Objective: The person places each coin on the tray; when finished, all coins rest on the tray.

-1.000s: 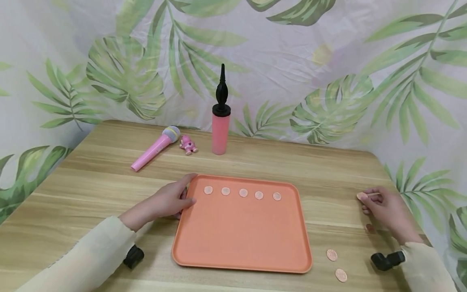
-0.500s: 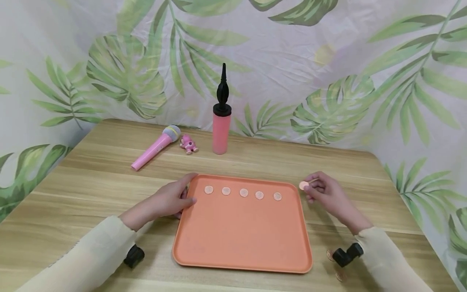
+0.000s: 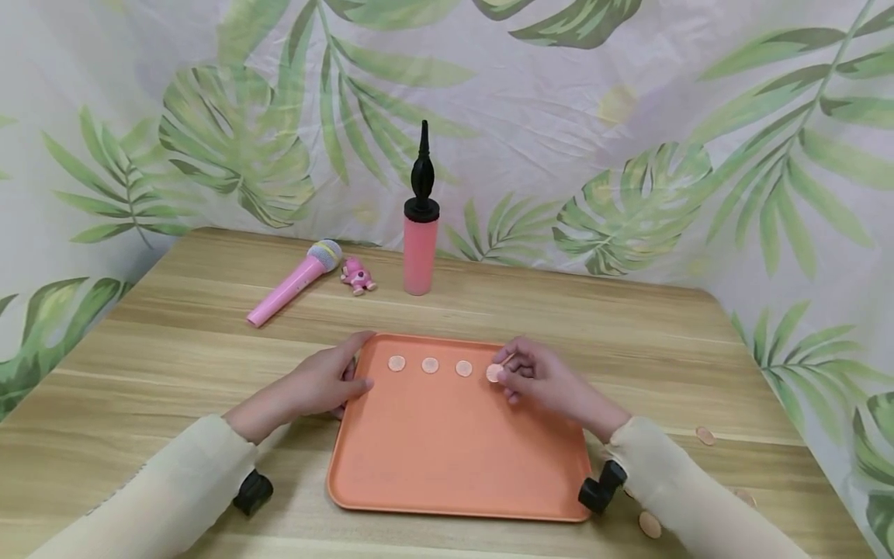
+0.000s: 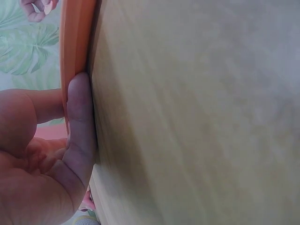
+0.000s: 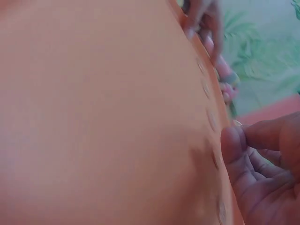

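At its upper left edge, the orange tray [image 3: 461,450] is gripped by my left hand [image 3: 324,380], thumb over the rim. A finger [image 4: 80,112] lies along the tray's outer side in the left wrist view. My right hand [image 3: 552,384] is over the tray's upper right part, pinching a copper-coloured coin [image 4: 48,8] between thumb and fingertips. Below it, a row of coins [image 3: 430,365] lies along the tray's far edge. The right hand overlaps the row's right end in the head view; the right wrist view shows a coin [image 5: 221,212] there.
Several loose coins [image 3: 649,524] lie on the wooden table [image 3: 663,334] right of the tray, some partly behind the right sleeve. Farther back are a pink microphone [image 3: 293,286], a small pink figurine [image 3: 358,276] and an upright pink-and-black hand pump [image 3: 420,248]. A leaf-print cloth [image 3: 517,116] hangs behind.
My right hand has carried the coin leftward from the table's right side, past the tray's right rim, to above the row. The left hand has stayed on the tray edge.
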`<action>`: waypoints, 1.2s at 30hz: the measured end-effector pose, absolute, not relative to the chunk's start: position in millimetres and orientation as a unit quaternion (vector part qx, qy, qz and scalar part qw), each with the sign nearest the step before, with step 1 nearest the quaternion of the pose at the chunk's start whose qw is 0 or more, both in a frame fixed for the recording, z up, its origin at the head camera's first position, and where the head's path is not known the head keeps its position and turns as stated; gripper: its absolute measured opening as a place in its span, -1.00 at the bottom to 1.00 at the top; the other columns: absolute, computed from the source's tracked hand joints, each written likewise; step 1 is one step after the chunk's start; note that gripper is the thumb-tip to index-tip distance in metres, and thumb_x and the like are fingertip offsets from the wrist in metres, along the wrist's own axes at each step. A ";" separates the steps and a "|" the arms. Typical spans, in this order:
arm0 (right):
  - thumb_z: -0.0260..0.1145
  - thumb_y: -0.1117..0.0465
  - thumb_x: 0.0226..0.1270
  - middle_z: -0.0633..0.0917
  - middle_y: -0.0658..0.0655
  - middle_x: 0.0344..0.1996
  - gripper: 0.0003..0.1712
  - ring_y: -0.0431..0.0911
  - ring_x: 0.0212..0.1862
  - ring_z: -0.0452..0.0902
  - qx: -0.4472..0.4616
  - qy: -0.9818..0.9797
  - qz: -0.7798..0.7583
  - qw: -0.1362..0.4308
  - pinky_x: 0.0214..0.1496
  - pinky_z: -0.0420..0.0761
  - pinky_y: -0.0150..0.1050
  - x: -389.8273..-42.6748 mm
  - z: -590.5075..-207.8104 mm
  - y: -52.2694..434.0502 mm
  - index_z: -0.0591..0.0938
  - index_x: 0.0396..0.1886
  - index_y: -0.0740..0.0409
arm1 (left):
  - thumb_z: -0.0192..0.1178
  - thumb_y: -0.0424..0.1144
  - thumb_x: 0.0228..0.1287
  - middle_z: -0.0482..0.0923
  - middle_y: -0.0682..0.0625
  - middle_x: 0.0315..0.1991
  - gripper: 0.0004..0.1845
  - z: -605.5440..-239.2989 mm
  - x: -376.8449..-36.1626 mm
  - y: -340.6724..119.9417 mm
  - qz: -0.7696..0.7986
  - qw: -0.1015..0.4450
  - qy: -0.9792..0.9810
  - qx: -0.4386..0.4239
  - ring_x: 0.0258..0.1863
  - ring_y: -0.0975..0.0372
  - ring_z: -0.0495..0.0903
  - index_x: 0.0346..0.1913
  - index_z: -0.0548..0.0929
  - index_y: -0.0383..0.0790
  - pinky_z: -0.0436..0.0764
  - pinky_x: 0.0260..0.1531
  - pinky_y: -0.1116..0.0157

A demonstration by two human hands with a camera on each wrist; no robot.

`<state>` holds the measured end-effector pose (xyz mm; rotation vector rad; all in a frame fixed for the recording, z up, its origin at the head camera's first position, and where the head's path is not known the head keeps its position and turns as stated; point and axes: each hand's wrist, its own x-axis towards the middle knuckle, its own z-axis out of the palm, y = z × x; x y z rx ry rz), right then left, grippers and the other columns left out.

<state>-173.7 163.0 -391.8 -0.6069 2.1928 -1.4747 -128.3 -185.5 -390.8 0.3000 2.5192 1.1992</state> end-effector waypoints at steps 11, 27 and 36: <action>0.26 0.37 0.54 0.66 0.25 -0.32 -0.82 -0.17 -0.43 0.61 -0.263 0.768 -0.520 0.267 -0.33 0.74 -0.34 -163.9 -398.7 109.8 0.54 0.03 0.37 | 0.23 -0.35 0.48 0.47 -0.06 -0.48 -0.23 -390.8 -127.9 -186.1 0.424 0.168 0.883 0.108 -0.65 0.26 0.56 0.61 0.11 -0.35 0.67 -0.63 0.30; 0.27 0.35 0.54 0.69 0.21 -0.31 -0.86 -0.21 -0.44 0.58 -0.313 0.778 -0.464 0.286 -0.36 0.71 -0.40 -152.8 -396.9 52.4 0.58 0.00 0.28 | 0.23 -0.37 0.47 0.49 -0.07 -0.48 -0.22 -393.8 -132.6 -186.5 0.425 0.167 0.882 0.115 -0.65 0.26 0.57 0.61 0.10 -0.36 0.69 -0.63 0.29; 0.29 0.34 0.53 0.64 0.04 -0.43 -0.93 -0.28 -0.49 0.53 -0.331 0.811 -0.402 0.267 -0.41 0.67 -0.44 -151.4 -394.5 42.8 0.62 -0.07 0.18 | 0.23 -0.36 0.47 0.48 -0.06 -0.49 -0.21 -393.7 -131.1 -186.4 0.427 0.171 0.881 0.108 -0.64 0.26 0.57 0.62 0.09 -0.35 0.70 -0.62 0.28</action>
